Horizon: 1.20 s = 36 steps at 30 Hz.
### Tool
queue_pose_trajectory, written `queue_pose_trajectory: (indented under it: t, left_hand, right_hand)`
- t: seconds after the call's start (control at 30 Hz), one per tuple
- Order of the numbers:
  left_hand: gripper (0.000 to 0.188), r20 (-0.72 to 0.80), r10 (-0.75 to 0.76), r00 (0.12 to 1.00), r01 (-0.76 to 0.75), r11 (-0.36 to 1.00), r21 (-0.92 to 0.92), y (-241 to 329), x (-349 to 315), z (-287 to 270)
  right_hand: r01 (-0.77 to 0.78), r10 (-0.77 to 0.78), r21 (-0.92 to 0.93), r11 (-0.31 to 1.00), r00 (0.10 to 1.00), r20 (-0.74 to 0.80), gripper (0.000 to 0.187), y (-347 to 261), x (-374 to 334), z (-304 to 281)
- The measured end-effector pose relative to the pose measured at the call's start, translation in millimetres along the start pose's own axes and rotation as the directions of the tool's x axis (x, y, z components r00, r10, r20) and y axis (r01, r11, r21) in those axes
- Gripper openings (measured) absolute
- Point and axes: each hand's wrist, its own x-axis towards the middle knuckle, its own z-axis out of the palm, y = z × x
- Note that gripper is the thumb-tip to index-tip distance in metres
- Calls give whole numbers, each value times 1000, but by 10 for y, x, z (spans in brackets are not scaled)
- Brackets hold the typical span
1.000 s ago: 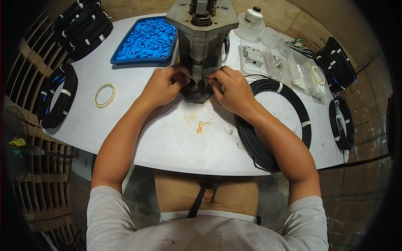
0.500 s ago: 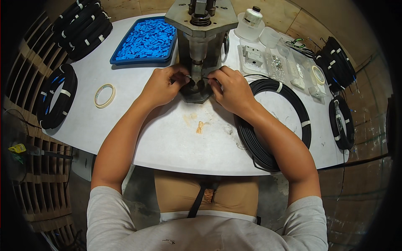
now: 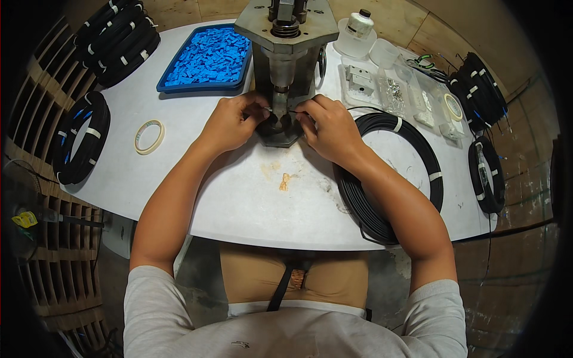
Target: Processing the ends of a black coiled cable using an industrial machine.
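Note:
A metal bench press (image 3: 286, 39) stands at the far middle of the table, its ram lowered close to the base (image 3: 282, 139). My left hand (image 3: 236, 122) is on the left of the ram, thumb and fingertips pinched together on something small that I cannot make out. On the other side, my right hand (image 3: 328, 125) pinches a thin black cable, whose tip points in at the ram. That cable seems to run from the large black cable coil (image 3: 437, 164) lying under my right forearm. What sits between ram and base is hidden or too small to tell.
Behind my left hand stands a dark tray (image 3: 164, 89) of small blue pieces. A tape roll (image 3: 149, 137) and black coils (image 3: 95, 140) lie left. Clear boxes of small parts (image 3: 391, 95), a white bottle (image 3: 360, 25) and more coils (image 3: 477, 89) stand right.

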Motion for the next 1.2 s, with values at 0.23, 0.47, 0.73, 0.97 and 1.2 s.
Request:
queue_pose_trajectory:
  t: [0.23, 0.47, 0.73, 0.97, 1.2]
  left_hand:
    - [13, -8, 6, 1000, -6, 1000, -3, -4, 2, 6]
    - [13, -13, 5, 1000, -5, 1000, 6, 21, 3, 6]
    - [14, 23, -34, 999, 35, 999, -31, 3, 8, -1]
    - [14, 21, -25, 999, 26, 999, -19, -31, 15, 2]
    - [14, 3, -1, 1000, 1, 1000, -21, -22, 6, 2]
  right_hand:
    - [-3, 3, 12, 1000, 1000, 3, 12, 13, -1, 8]
    - [4, -4, 12, 1000, 1000, 1, 13, 20, 0, 10]
    - [-14, 14, 2, 1000, 1000, 9, 13, 2, 0, -8]
    - [5, -5, -3, 1000, 1000, -5, 12, 13, 1, 0]
    - [-8, 8, -3, 1000, 1000, 10, 13, 15, -5, 5]
